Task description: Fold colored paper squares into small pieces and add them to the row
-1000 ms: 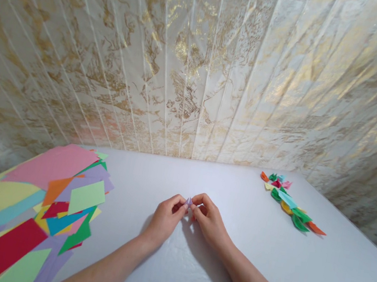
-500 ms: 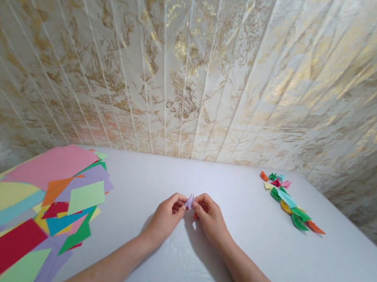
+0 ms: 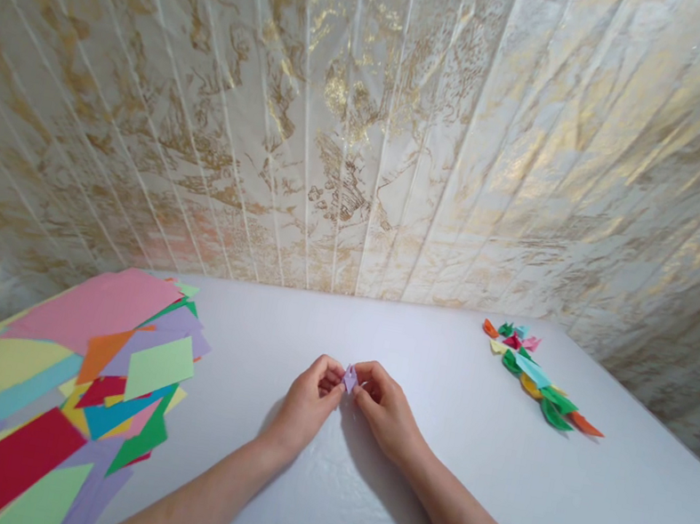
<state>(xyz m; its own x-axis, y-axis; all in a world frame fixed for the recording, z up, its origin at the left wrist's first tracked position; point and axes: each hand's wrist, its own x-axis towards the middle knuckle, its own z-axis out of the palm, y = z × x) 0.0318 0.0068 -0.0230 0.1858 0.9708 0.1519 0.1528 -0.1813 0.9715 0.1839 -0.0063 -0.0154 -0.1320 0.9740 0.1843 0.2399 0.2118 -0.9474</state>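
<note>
A small folded piece of purple paper [image 3: 349,378] is held between my two hands, a little above the middle of the white table. My left hand [image 3: 311,397] pinches its left side with thumb and fingers. From the right, my right hand [image 3: 388,406] grips the other side, thumb below and fingers curled above. The paper shows a pointed lower end and small tips at its top. My fingertips hide its side edges.
Overlapping coloured paper sheets [image 3: 98,308] cover the left of the white table [image 3: 293,505]. Small folded paper pieces [image 3: 560,398] in green, yellow, blue, orange and pink lie at the back right. A gold-patterned curtain [image 3: 361,120] hangs behind the table.
The purple paper has turned between my fingers and now shows a pointed lower end. My right hand has shifted slightly left, with its fingers nearer my left hand.
</note>
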